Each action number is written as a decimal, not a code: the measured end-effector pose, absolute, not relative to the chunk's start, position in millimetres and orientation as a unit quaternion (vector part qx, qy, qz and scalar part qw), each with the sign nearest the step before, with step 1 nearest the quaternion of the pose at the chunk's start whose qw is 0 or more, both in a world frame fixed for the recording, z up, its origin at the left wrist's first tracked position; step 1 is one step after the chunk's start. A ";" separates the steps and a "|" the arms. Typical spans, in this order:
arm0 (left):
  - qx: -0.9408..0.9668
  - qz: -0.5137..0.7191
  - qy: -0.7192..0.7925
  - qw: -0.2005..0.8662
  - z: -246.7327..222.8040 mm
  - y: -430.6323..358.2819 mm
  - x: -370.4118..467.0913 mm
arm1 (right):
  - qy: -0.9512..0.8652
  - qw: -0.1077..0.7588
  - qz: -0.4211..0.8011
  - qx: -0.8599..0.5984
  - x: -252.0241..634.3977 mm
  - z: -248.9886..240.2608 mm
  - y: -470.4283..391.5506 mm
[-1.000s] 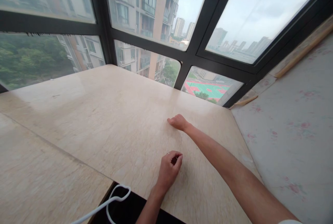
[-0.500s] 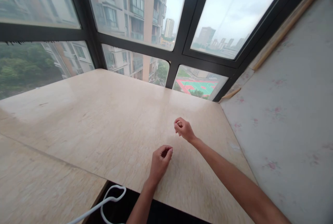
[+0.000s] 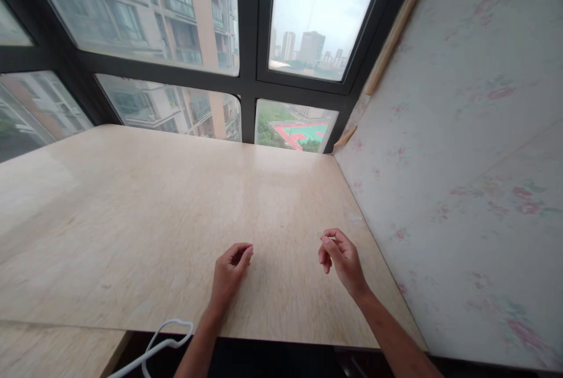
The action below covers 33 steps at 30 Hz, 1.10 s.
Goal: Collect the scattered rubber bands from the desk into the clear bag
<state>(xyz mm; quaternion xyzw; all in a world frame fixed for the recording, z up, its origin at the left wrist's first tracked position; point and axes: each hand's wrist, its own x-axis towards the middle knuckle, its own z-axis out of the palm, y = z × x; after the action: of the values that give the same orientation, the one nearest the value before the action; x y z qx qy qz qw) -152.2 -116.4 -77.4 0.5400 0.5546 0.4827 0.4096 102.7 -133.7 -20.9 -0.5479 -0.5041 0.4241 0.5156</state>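
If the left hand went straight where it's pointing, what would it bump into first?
The left hand would cross the beige marbled countertop, then probably bump the clear lower-right glass pane in the dark window frame; depth is unclear.

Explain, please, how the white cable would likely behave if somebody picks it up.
The white cable is probably flexible, as it bends into a loop. It looks thin, so likely light. Its curved shape may swing when lifted.

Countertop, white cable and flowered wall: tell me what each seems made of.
Countertop: seemingly glossy stone, perhaps marble, judging by fine veining and bright reflections; laminate isn't ruled out.
White cable: probably flexible plastic-coated, smooth and bent in a loop.
Flowered wall: likely wallpaper, matte, given its floral print and little glare.
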 end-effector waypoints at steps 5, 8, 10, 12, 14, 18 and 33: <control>0.551 0.470 0.573 0.384 -75.5 -119.4 -151.3 | -0.486 0.504 0.353 -0.621 153.4 -19.5 -163.2; 0.582 0.448 0.574 0.363 -75.5 -120.5 -150.1 | -0.470 0.496 0.293 -0.669 181.3 -22.8 -176.9; 0.599 0.433 0.575 0.351 -75.3 -120.6 -149.3 | -0.470 0.481 0.257 -0.694 195.6 -26.9 -182.5; 0.608 0.425 0.578 0.340 -75.2 -120.3 -148.9 | -0.485 0.450 0.222 -0.716 205.8 -32.0 -184.8; 0.612 0.421 0.583 0.331 -75.6 -119.9 -149.1 | -0.519 0.399 0.183 -0.733 212.5 -37.4 -184.5; 0.617 0.416 0.587 0.319 -77.5 -119.5 -150.0 | -0.585 0.293 0.120 -0.747 219.0 -46.3 -182.9; 0.611 0.422 0.594 0.309 -79.2 -116.9 -148.9 | -0.512 0.376 0.169 -0.753 213.1 -74.7 -206.5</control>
<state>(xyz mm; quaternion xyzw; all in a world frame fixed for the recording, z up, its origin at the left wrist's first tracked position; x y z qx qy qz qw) -148.9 -116.9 -79.2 0.6108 0.5942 0.4220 0.3094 213.1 -206.5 -74.7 -0.7534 -0.5119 0.1692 0.3765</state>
